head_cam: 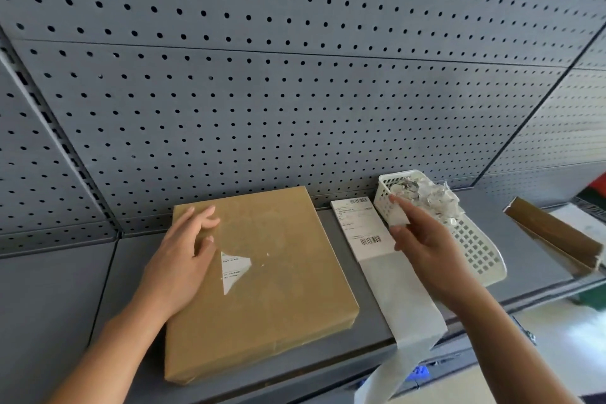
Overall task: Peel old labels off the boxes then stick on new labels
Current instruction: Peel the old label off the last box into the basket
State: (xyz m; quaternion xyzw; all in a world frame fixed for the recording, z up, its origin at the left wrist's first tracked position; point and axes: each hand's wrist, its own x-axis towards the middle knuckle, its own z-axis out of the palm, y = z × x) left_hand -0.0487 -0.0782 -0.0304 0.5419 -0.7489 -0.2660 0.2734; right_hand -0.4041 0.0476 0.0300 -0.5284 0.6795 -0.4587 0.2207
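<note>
New label point(359, 223) print illegibly small.

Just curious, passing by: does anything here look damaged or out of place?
A torn triangular label remnant sits on the brown box, and the backing strip dangles off the shelf edge.

shelf: grey shelf point(59, 289) | flat brown box point(269, 292) | label strip point(360, 226) | white basket point(475, 249) | second box point(551, 233) at right edge

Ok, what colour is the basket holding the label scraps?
The basket is white with square holes, clearest in the head view.
</note>
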